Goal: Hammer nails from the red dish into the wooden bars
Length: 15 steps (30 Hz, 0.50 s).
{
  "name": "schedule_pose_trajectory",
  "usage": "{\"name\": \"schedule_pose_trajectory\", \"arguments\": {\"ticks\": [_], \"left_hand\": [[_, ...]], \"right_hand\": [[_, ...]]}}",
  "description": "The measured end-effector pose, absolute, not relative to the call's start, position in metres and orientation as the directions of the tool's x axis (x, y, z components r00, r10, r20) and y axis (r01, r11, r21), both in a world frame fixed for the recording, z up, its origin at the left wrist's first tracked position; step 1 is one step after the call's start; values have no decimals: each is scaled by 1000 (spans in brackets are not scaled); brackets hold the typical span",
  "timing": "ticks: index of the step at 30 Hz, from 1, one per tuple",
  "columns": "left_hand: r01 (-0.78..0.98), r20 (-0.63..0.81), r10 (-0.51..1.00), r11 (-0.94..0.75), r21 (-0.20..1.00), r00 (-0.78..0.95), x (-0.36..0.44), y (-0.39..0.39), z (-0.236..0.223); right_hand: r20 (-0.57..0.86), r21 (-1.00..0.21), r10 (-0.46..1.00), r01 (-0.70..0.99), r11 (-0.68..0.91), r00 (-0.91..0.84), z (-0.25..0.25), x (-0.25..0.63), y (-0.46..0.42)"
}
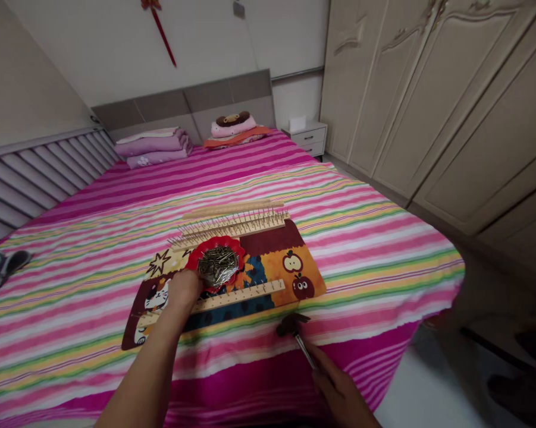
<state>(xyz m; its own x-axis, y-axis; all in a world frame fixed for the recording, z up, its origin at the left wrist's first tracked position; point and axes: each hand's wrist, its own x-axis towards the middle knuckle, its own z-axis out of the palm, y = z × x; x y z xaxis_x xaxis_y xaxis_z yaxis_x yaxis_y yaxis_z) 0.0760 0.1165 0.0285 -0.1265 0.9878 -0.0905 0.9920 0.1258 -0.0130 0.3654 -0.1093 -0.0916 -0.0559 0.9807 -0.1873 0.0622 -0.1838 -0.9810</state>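
Observation:
My left hand [186, 290] is at the near left rim of a red scalloped bowl [240, 249] full of loose nails [216, 264]. Its fingertips are hidden behind the back of the hand. My right hand [334, 380] grips a hammer [301, 345] by its handle, with the dark head over the bed cover just below the mat. Between the hands lies a wooden strip [245, 292] with a row of holes and several nails standing in it. Part of this strip is hidden by my left forearm.
Behind the bowl, wooden strips [236, 226] bristle with upright nails on a patterned mat [310, 261]. A striped bed cover [375, 261] lies beneath. Folded bedding [154, 145] sits near the headboard [160, 110]; wardrobes [428, 101] stand to the right.

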Motion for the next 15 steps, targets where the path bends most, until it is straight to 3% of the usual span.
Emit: {"name": "schedule_pose_trajectory", "arguments": {"ticks": [3, 9, 15], "left_hand": [[983, -171, 976, 113, -147, -138, 83, 120, 30], [982, -208, 970, 97, -160, -130, 85, 128, 37], [993, -207, 974, 70, -92, -88, 77, 125, 50]], "right_hand": [[-180, -982, 982, 69, -176, -51, -90, 365, -110], [-182, -981, 982, 72, -178, -56, -88, 364, -109], [-185, -979, 982, 97, -181, -33, -87, 364, -108]]}}
